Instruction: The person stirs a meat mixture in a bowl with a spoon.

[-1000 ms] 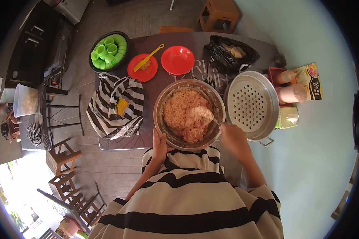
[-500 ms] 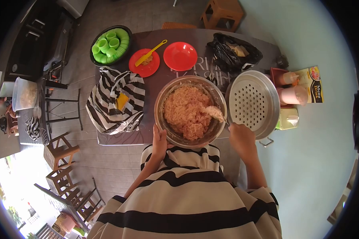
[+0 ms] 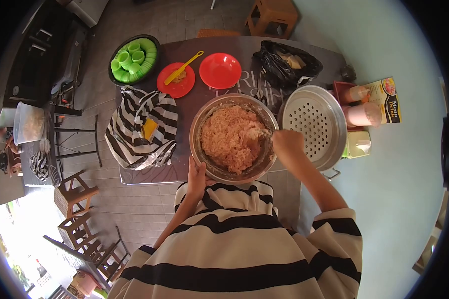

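A metal mixing bowl (image 3: 195,137) of pinkish minced mixture (image 3: 229,134) sits at the table's near edge, in front of my body. My left hand (image 3: 196,178) grips its lower left rim, thumb on the outside. Closed over the bowl's right side, my right hand (image 3: 288,147) holds a spoon (image 3: 265,133) whose coated head is down in the mixture. Much of the spoon is hidden by the fist and the food. Just right of the bowl stands a perforated metal steamer pan (image 3: 338,134), partly behind my right forearm.
Beyond the bowl lie a red plate (image 3: 220,70) and another red plate (image 3: 187,89) bearing a yellow spatula (image 3: 183,68). Green cups (image 3: 134,57) fill a black basin. A striped bag (image 3: 129,142) is at left, a black bag (image 3: 309,70) at back right, bottles (image 3: 365,114) beside the wall.
My right hand has moved up and inward over the bowl's rim, and the spoon's head has gone from raised above the mixture down into it. My left hand keeps its hold.
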`<action>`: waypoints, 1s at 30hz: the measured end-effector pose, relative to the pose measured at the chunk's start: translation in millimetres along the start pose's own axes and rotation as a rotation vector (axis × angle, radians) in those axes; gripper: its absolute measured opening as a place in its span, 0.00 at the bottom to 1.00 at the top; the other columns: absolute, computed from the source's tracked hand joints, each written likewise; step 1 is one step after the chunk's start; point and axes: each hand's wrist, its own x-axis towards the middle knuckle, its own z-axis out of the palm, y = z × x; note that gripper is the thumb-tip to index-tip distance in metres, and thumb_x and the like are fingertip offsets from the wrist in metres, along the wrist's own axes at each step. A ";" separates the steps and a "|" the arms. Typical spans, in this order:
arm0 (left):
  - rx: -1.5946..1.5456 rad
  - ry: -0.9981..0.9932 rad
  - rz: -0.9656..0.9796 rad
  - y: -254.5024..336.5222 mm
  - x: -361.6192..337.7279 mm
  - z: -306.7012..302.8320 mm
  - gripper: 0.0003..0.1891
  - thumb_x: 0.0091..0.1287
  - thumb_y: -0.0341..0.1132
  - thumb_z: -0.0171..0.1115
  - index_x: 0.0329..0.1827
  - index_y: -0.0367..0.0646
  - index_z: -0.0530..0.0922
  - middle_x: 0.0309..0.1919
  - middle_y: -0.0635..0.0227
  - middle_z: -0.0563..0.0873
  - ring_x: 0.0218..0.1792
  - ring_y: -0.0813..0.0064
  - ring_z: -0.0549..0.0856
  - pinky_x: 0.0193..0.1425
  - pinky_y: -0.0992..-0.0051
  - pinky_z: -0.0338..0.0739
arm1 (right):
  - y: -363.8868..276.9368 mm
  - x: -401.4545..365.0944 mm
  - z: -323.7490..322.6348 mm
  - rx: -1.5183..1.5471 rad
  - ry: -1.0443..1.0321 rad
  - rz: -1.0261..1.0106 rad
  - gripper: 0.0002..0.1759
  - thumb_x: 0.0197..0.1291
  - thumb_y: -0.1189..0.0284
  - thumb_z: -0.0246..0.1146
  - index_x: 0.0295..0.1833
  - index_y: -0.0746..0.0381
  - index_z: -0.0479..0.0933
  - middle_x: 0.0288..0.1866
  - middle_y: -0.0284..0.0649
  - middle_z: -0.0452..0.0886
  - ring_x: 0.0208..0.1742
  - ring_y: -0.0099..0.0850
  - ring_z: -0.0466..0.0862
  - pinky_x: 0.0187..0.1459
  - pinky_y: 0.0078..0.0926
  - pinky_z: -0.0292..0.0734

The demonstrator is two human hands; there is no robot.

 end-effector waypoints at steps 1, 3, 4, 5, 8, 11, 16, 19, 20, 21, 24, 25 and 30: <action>0.001 -0.003 -0.002 0.2 -0.8 0.5 0.22 0.69 0.33 0.38 0.64 0.55 0.45 0.46 0.58 0.75 0.32 0.67 0.84 0.31 0.72 0.83 | 1.6 5.7 -6.3 -0.035 -0.012 -0.018 0.07 0.46 0.75 0.55 0.25 0.59 0.79 0.25 0.41 0.81 0.28 0.36 0.83 0.27 0.32 0.75; -0.033 -0.020 -0.012 2.4 -0.8 1.3 0.22 0.69 0.34 0.39 0.64 0.55 0.45 0.45 0.58 0.76 0.31 0.67 0.84 0.30 0.73 0.83 | 3.2 17.8 -13.0 -0.092 -0.021 -0.039 0.05 0.44 0.75 0.57 0.25 0.59 0.79 0.24 0.41 0.80 0.28 0.37 0.82 0.25 0.33 0.75; -0.033 -0.021 -0.011 3.1 -1.2 1.4 0.22 0.69 0.34 0.39 0.64 0.55 0.45 0.45 0.58 0.76 0.31 0.67 0.84 0.30 0.73 0.83 | 3.5 23.5 -12.6 -0.091 -0.019 -0.037 0.05 0.44 0.75 0.57 0.25 0.59 0.79 0.24 0.41 0.80 0.28 0.37 0.82 0.25 0.33 0.75; -0.009 -0.014 -0.008 3.8 -1.6 1.7 0.22 0.69 0.34 0.39 0.64 0.55 0.45 0.45 0.58 0.76 0.31 0.67 0.84 0.30 0.73 0.83 | 3.9 29.6 -9.5 -0.100 0.000 -0.050 0.05 0.44 0.75 0.57 0.25 0.59 0.79 0.25 0.42 0.80 0.28 0.37 0.82 0.25 0.33 0.75; 0.004 -0.004 -0.005 0.9 0.5 0.5 0.23 0.69 0.34 0.39 0.64 0.54 0.44 0.45 0.58 0.76 0.32 0.67 0.84 0.30 0.73 0.83 | 3.4 35.4 5.7 -0.077 0.005 -0.055 0.06 0.45 0.75 0.56 0.25 0.60 0.79 0.25 0.42 0.80 0.28 0.37 0.82 0.26 0.34 0.75; -0.035 -0.016 -0.002 -0.5 -0.4 0.2 0.24 0.69 0.34 0.40 0.65 0.54 0.42 0.45 0.58 0.76 0.33 0.67 0.84 0.31 0.72 0.83 | -7.1 21.6 41.3 0.027 0.006 -0.030 0.07 0.48 0.76 0.54 0.28 0.62 0.78 0.26 0.43 0.81 0.29 0.38 0.82 0.27 0.35 0.76; -0.045 0.007 0.035 -0.9 -0.7 1.5 0.24 0.69 0.34 0.40 0.65 0.55 0.42 0.45 0.57 0.75 0.34 0.66 0.84 0.31 0.72 0.84 | -50.4 -46.8 70.3 0.273 0.041 0.077 0.09 0.52 0.75 0.50 0.38 0.67 0.71 0.26 0.45 0.80 0.30 0.40 0.83 0.29 0.35 0.78; -0.026 -0.023 0.028 -3.5 1.6 -0.4 0.24 0.69 0.33 0.39 0.65 0.54 0.42 0.45 0.58 0.75 0.33 0.67 0.84 0.31 0.72 0.84 | -55.6 -69.8 44.7 0.192 -0.132 0.109 0.08 0.52 0.76 0.50 0.37 0.67 0.71 0.26 0.45 0.80 0.31 0.39 0.83 0.28 0.35 0.77; -0.006 -0.012 0.020 -2.7 1.1 0.5 0.24 0.69 0.33 0.38 0.65 0.54 0.42 0.45 0.58 0.75 0.33 0.67 0.84 0.30 0.72 0.84 | -49.7 -72.0 37.0 0.193 -0.129 0.114 0.08 0.52 0.76 0.50 0.37 0.67 0.71 0.26 0.45 0.80 0.31 0.39 0.83 0.28 0.35 0.77; 0.013 0.000 0.014 -1.6 1.2 1.1 0.23 0.70 0.33 0.38 0.65 0.54 0.42 0.45 0.58 0.75 0.33 0.67 0.84 0.30 0.72 0.84 | -39.6 -73.1 30.2 0.176 -0.109 0.038 0.08 0.52 0.75 0.49 0.36 0.66 0.71 0.25 0.46 0.79 0.28 0.42 0.82 0.27 0.37 0.77; -0.022 -0.032 0.036 -3.1 2.5 -0.1 0.22 0.70 0.33 0.37 0.64 0.55 0.42 0.45 0.56 0.75 0.33 0.66 0.84 0.30 0.72 0.84 | -18.0 -66.9 -16.0 0.100 -0.103 -0.057 0.07 0.51 0.75 0.50 0.34 0.64 0.72 0.25 0.46 0.79 0.27 0.41 0.82 0.27 0.37 0.76; -0.022 -0.030 0.036 -1.2 1.4 1.3 0.22 0.70 0.33 0.37 0.64 0.55 0.42 0.45 0.56 0.75 0.33 0.66 0.84 0.30 0.72 0.84 | -13.2 -58.9 -28.2 0.036 -0.118 -0.077 0.07 0.51 0.76 0.51 0.33 0.64 0.73 0.25 0.44 0.80 0.29 0.39 0.83 0.27 0.35 0.76; -0.014 -0.005 0.010 1.4 -1.4 3.1 0.21 0.69 0.33 0.37 0.63 0.54 0.44 0.45 0.55 0.75 0.33 0.65 0.84 0.31 0.71 0.84 | 1.0 -5.4 -14.1 0.034 -0.016 0.006 0.06 0.50 0.76 0.52 0.32 0.63 0.74 0.27 0.43 0.80 0.29 0.39 0.82 0.28 0.34 0.76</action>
